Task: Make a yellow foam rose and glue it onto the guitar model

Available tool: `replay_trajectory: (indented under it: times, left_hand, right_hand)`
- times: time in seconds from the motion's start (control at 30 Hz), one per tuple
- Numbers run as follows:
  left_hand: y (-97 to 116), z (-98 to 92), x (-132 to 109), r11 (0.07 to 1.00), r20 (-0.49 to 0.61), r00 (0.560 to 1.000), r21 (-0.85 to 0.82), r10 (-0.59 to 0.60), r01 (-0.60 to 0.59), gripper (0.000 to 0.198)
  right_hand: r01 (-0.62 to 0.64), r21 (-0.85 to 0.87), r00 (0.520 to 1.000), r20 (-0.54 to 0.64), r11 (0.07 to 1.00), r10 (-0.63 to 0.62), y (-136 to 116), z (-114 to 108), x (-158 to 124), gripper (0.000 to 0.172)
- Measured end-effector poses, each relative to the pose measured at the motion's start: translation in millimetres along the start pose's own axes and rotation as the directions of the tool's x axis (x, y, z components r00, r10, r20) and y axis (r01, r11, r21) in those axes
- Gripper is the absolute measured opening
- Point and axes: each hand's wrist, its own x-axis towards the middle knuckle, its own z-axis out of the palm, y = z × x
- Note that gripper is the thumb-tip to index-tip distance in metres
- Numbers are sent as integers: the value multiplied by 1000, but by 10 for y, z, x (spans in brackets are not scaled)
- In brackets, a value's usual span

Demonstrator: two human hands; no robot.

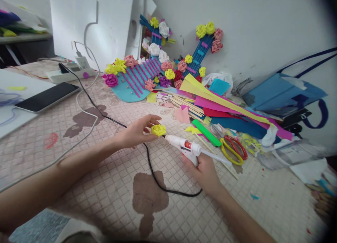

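My left hand [137,131] pinches a small yellow paper rose [158,129] just above the table. My right hand [204,170] grips the handle of a white glue gun [184,146], whose nozzle points left and touches the rose. The gun's black cord [155,172] loops across the tablecloth and runs up to a white power strip [68,73] at the back left.
Yellow-and-red scissors [233,149], a green strip [206,132], wooden sticks and a pile of coloured paper sheets [223,106] lie right of the hands. Blue craft pieces covered in paper flowers [147,74] lean against the wall. A phone [47,96] lies at left, a blue bag [281,92] at right.
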Motion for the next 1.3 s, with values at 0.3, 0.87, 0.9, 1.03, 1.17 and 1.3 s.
replay_trajectory:
  times: [0.3, 0.87, 0.9, 1.03, 1.17, 1.3]
  left_hand:
    - [-72, -150, 12, 992, -157, 987, 119, -13, 32, 55]
    - [-89, -416, -60, 993, -260, 966, 115, 4, 27, 57]
    - [-77, -396, -70, 990, -260, 965, 141, 20, 17, 57]
    - [-19, -319, -97, 980, -224, 972, 198, 69, -24, 57]
    - [23, -283, -97, 968, -201, 970, 236, 134, -85, 59]
    - [38, -307, -93, 962, -189, 970, 254, 151, -100, 59]
  right_hand:
    - [-33, 10, 993, -112, 999, 34, 127, 57, 46, 37]
    - [86, 57, 995, -58, 995, -82, -121, 129, 325, 35]
    - [97, 74, 995, -27, 992, -95, -175, 163, 316, 34]
    - [71, 101, 997, -41, 992, -67, -269, 275, 299, 35]
    - [-24, 83, 985, -166, 996, 38, -122, 265, 354, 35]
    - [-96, 90, 959, -257, 991, 117, 110, 213, 432, 35]
